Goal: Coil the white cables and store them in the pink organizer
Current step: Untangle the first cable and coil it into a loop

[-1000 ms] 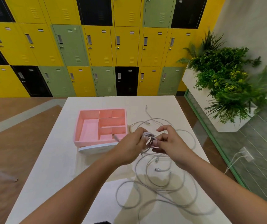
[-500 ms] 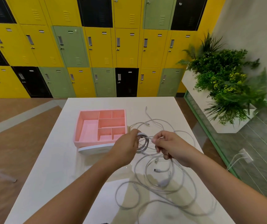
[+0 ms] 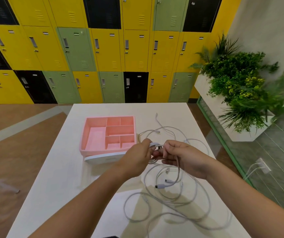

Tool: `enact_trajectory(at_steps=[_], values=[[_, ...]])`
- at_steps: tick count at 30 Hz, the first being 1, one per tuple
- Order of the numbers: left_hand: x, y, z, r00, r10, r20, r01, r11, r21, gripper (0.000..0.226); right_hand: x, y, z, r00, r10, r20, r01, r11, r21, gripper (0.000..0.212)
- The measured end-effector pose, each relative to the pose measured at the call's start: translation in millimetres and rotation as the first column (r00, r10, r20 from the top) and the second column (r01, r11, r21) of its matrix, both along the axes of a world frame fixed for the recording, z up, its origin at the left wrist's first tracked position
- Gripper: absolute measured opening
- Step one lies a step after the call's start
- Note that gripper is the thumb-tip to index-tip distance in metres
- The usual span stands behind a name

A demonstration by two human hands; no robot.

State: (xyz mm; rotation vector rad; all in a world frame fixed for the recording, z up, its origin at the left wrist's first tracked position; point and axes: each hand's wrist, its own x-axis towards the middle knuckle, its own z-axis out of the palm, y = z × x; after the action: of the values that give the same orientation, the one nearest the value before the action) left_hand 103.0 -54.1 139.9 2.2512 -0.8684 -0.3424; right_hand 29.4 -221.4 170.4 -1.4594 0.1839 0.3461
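Note:
Above the white table (image 3: 55, 179), my left hand (image 3: 136, 160) grips a small coil of white cable (image 3: 156, 146). My right hand (image 3: 184, 158) meets it from the right and pinches the same cable, whose free length hangs from my fingers down to a plug (image 3: 160, 186). Several loose white cables (image 3: 172, 208) lie tangled on the table below and behind my hands. The pink organizer (image 3: 95, 134), with several open compartments that look bare, sits just left of my hands.
A white flat lid or tray (image 3: 101, 158) lies against the organizer's near side. Yellow, green and black lockers (image 3: 103, 48) line the back wall. A white planter with green plants (image 3: 241, 93) stands to the right of the table.
My right hand moved back in to the coil after drawing away, laying another turn of cable on it. The hanging plug end swung lower right. The organizer stayed put.

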Motion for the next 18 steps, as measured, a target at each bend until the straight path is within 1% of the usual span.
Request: enact_trajectory(at_steps=[2,3,5,9,11,13,16,18], values=[[1,1,0,0.999,0.017,-0.042,-0.018,1.000,-0.009,0.022,0,-2,1,1.000,-0.004,-0.027,0.006,0.999,0.042,0.031],[2,2,0,0.998,0.021,-0.067,-0.022,1.000,-0.013,0.025,0,-3,2,0.999,-0.010,-0.036,0.011,0.999,0.035,0.032],[2,2,-1,0.992,0.025,-0.122,-0.030,0.999,-0.041,0.027,0,-5,5,0.999,-0.024,-0.038,0.023,0.999,-0.032,0.033],[2,2,-1,0.965,0.049,-0.258,-0.096,0.980,-0.173,0.025,1,-7,5,0.996,-0.090,0.003,0.088,0.976,-0.198,0.030],[2,0,-1,0.953,0.055,-0.300,-0.125,0.967,-0.221,0.023,1,-7,-1,0.992,-0.125,0.013,0.125,0.970,-0.207,0.029],[1,-3,-1,0.952,0.073,-0.297,-0.143,0.965,-0.218,0.022,0,-6,-5,0.990,-0.140,0.021,0.141,0.965,-0.221,0.029],[1,-5,-2,0.968,0.098,-0.229,-0.137,0.977,-0.161,0.023,0,-5,-8,0.986,-0.149,0.077,0.167,0.924,-0.344,0.024],[0,-7,-4,0.977,0.110,-0.181,-0.134,0.983,-0.128,0.023,0,-3,-6,0.986,-0.119,0.115,0.157,0.894,-0.420,0.018]])
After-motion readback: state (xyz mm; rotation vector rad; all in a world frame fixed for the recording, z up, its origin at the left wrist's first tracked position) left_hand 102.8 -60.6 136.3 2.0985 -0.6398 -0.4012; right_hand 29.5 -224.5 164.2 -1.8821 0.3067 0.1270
